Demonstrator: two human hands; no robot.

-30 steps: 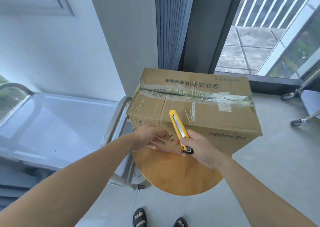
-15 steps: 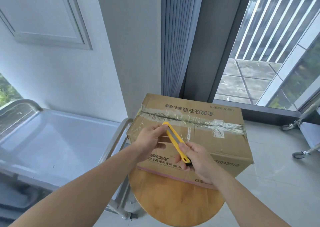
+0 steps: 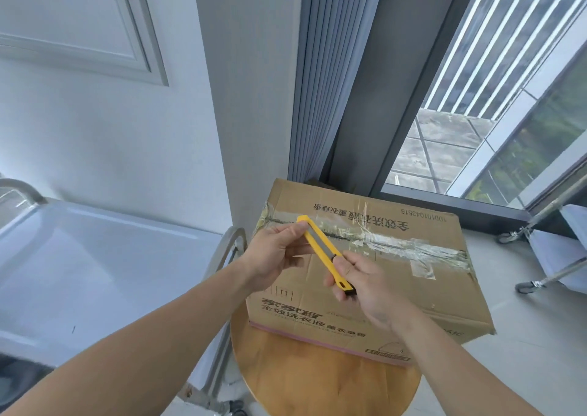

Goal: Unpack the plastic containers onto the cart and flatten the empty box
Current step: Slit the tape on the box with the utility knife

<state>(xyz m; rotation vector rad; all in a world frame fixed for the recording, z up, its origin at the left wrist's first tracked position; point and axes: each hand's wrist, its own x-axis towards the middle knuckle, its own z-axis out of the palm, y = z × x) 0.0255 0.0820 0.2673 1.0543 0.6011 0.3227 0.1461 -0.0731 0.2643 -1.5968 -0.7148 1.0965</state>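
Head view: my left hand (image 3: 275, 253) pinches the tip of the yellow box cutter (image 3: 322, 252). My right hand (image 3: 365, 285) grips its rear end. Both are over the taped cardboard box (image 3: 422, 291) on the round table (image 3: 317, 387). The cart (image 3: 95, 272) is at the box's 9 o'clock.

"100101043516", "全效洗衣液" on box (image 3: 444, 295)
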